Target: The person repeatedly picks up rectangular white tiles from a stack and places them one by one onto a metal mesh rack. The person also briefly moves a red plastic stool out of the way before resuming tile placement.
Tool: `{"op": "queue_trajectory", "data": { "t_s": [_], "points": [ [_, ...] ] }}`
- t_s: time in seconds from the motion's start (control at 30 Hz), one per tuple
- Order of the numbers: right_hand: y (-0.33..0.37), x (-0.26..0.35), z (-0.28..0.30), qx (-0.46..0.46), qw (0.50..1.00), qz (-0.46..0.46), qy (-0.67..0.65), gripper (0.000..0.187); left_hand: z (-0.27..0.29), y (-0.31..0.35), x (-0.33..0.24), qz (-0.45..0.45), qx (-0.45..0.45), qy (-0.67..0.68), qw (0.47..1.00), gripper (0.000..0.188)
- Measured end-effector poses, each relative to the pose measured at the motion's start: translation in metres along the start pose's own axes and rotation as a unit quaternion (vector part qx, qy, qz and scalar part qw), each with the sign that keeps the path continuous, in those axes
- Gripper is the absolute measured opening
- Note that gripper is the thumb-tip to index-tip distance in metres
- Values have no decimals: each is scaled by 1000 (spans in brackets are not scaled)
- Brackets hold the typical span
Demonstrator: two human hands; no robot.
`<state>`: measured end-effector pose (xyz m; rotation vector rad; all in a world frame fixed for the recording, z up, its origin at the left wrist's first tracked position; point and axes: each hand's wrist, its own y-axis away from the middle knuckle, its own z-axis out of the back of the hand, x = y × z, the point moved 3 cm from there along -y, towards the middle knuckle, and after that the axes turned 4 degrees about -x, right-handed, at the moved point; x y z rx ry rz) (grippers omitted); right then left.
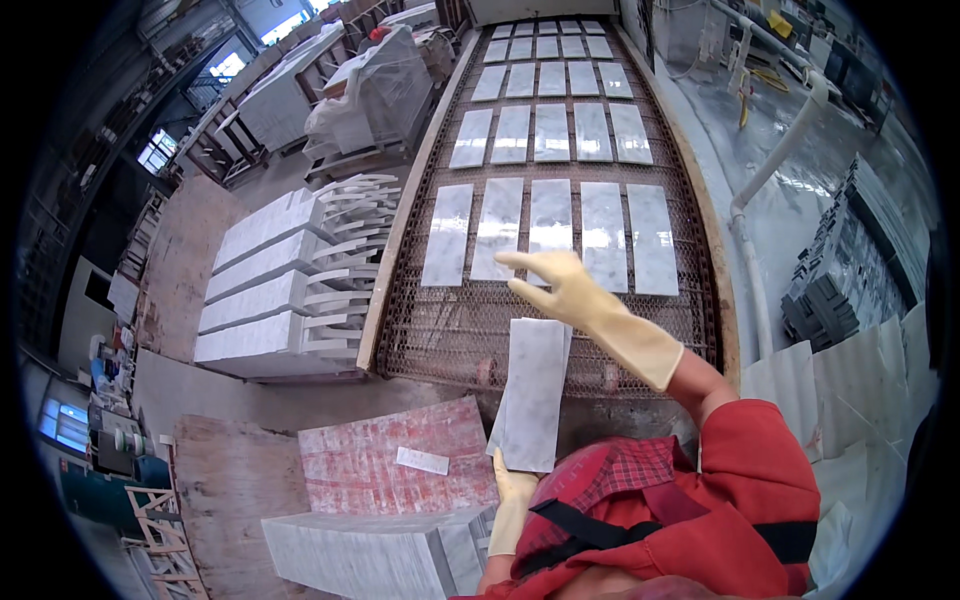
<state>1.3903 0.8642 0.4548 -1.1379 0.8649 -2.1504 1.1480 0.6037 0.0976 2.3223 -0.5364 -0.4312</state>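
Note:
My left hand (pixel 513 492), in a cream rubber glove, grips the near end of a pair of grey-white marble tiles (pixel 535 400). One tile lies askew under the other, and both are held in front of my body. My right hand (pixel 565 280), gloved alike, reaches over the mesh conveyor belt (pixel 430 340) with its fingers apart and nothing in them. Its fingertips are nearest to a glossy marble tile (pixel 498 225) in the closest row on the belt. Several more rows of such tiles run away toward the far end.
Stacked pale tiles with strips (pixel 255 270) stand left of the conveyor. Close on my left are a tile stack (pixel 350 555) and a red-smeared board (pixel 380 455) bearing a small white strip (pixel 422 460). A white pipe (pixel 780 150) and dark slabs (pixel 850 260) are on the right.

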Motion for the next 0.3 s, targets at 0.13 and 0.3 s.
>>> {"op": "queue_trajectory", "data": {
  "t_s": [0.13,0.3],
  "points": [
    [-56,98,88,7,994,105,-11,36,-42,20,2,-18,-38,-34,999,73],
    [-106,190,146,159,934,242,210,46,-32,29,-1,-12,-73,-10,997,74]
  ]
}}
